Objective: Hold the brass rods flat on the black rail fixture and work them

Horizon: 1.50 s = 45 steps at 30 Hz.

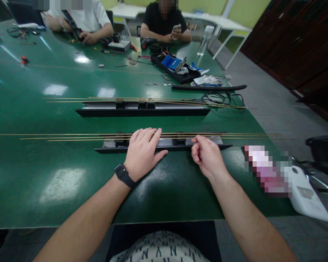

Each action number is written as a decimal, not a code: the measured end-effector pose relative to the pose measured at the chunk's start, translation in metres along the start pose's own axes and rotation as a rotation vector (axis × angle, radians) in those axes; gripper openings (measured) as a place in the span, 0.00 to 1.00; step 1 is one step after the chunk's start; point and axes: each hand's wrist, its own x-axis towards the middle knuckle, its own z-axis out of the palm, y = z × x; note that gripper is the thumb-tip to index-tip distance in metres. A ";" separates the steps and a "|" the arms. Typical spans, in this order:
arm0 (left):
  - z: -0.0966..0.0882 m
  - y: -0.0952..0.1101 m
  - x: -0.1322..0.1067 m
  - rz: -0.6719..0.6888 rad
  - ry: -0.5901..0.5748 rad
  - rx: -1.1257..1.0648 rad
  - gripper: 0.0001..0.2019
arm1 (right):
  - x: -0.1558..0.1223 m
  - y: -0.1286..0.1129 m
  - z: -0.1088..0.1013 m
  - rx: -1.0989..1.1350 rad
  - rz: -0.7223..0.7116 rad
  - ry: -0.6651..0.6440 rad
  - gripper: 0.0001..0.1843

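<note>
My left hand (143, 153) lies flat with fingers stretched out on a long black rail (109, 146) near the table's front. Several thin brass rods (71, 136) lie lengthwise across the rail's black clips, and my fingertips touch them. My right hand (206, 154) hovers just right of it, fingers curled in a loose pinch at the rail's right part (221, 143); I cannot make out anything between them. A dark watch (122, 173) sits on my left wrist.
A second black rail (142, 111) with more brass rods (71, 99) lies farther back on the green table (43, 174). A black tray (177, 74) with blue parts, a cable coil (215, 97) and a white device (306, 196) lie right. Two people sit at the far side.
</note>
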 end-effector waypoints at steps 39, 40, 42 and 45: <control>0.000 0.000 0.000 0.007 0.006 -0.009 0.32 | 0.000 -0.002 0.001 0.020 0.014 0.012 0.15; 0.000 0.000 0.000 0.006 0.005 -0.010 0.32 | 0.000 -0.002 0.001 0.017 0.014 0.006 0.15; 0.000 0.000 0.000 0.003 0.007 -0.011 0.31 | 0.000 -0.001 -0.001 0.004 0.010 -0.018 0.16; 0.000 0.000 0.000 0.001 0.006 -0.008 0.31 | 0.000 -0.001 -0.004 -0.028 0.008 -0.069 0.17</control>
